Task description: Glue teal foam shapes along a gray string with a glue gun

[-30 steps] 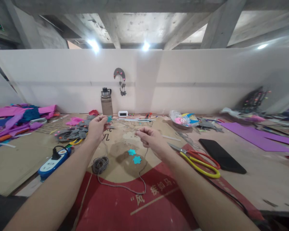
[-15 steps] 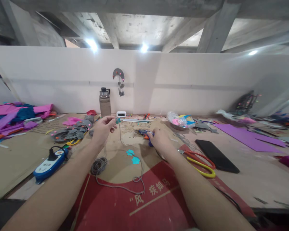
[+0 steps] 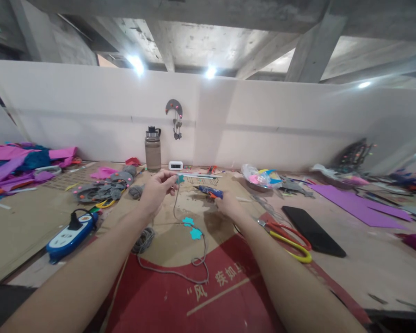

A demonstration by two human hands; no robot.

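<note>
My left hand [image 3: 156,190] is raised over the cardboard, pinching a small teal felt star [image 3: 180,178] with a grey string [image 3: 190,259] hanging from it. That string loops over the red mat down to a grey coil [image 3: 143,239]. My right hand [image 3: 229,205] is closed round the handle of a blue glue gun [image 3: 210,192], whose orange tip points left toward the star. Two more teal stars [image 3: 192,228] lie flat on the cardboard between my forearms.
Red-and-yellow scissors [image 3: 287,236] and a black phone [image 3: 312,225] lie to the right. A blue power strip [image 3: 67,235] sits left, grey and pink felt scraps [image 3: 100,188] behind it. A bottle [image 3: 153,149], a small clock [image 3: 175,165] and purple sheets [image 3: 360,205] line the back.
My right hand let go of the string, reached forward and took hold of the glue gun. My left hand kept the star and string and shifted slightly right.
</note>
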